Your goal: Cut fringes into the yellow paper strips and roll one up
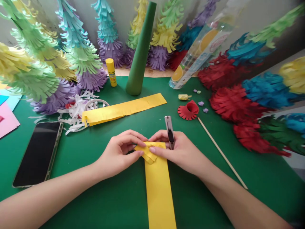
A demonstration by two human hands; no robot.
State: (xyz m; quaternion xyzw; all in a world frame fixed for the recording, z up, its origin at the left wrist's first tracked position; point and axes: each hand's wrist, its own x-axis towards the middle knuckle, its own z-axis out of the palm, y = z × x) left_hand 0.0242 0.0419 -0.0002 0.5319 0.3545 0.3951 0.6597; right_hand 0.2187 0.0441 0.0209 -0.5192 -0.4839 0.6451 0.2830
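Between my hands a long yellow paper strip (159, 194) runs down toward me, with cut, folded flaps (149, 156) at its upper end. My left hand (121, 152) pinches those flaps at their left side between thumb and fingers. My right hand (182, 151) presses its thumb on the strip's top, fingers behind it. A small silver and black tool (169, 132) stands up from my right hand, held in the palm; its exact kind is unclear. Farther back lies another yellow strip (126, 109), fringed along its near edge.
A green paper cone (140, 54) and glue stick (111, 72) stand behind. A phone (38, 154) and white paper shreds (76, 109) lie left. Right are a red fringed piece (188, 110), wooden stick (222, 152) and clear plastic package (195, 54). Fringed paper cones (82, 60) line the back.
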